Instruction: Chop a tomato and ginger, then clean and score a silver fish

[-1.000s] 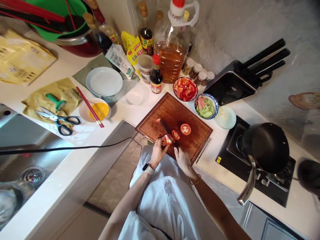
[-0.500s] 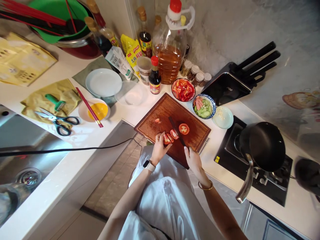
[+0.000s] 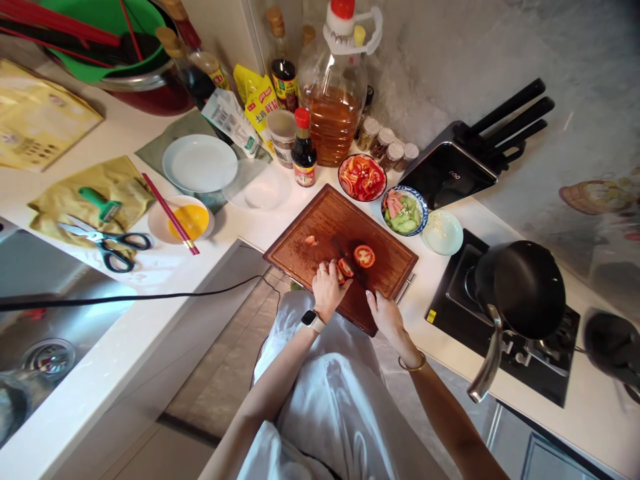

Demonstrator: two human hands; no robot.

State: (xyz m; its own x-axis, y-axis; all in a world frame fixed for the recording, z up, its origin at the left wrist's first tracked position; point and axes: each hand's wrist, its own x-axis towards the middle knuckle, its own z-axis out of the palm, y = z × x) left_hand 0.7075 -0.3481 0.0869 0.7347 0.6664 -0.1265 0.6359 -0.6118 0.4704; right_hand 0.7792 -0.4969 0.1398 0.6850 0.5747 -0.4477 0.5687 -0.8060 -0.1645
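Observation:
On the brown wooden cutting board [image 3: 295, 243] my left hand [image 3: 327, 290] is closed over cut tomato pieces [image 3: 345, 268], its fingers partly covering them. My right hand [image 3: 386, 313] grips the handle of a dark kitchen knife [image 3: 343, 250]. The blade lies right beside the tomato pieces under my left fingertips. To the right of the blade a tomato half [image 3: 364, 256] rests cut face up. A small tomato scrap [image 3: 311, 240] sits on the left part of the board.
Behind the board stand a bowl of sliced red vegetables [image 3: 363, 177], a patterned bowl [image 3: 405, 211] and a small plate [image 3: 443, 233]. At right, a wok [image 3: 527, 287] sits on the stove. At left are a bowl of beaten egg [image 3: 193, 221], scissors [image 3: 107, 243] and the sink [image 3: 30, 280].
My left hand has moved slightly right, covering more of the tomato pieces. The knife stays in my right hand near them. The whole view has shifted a little.

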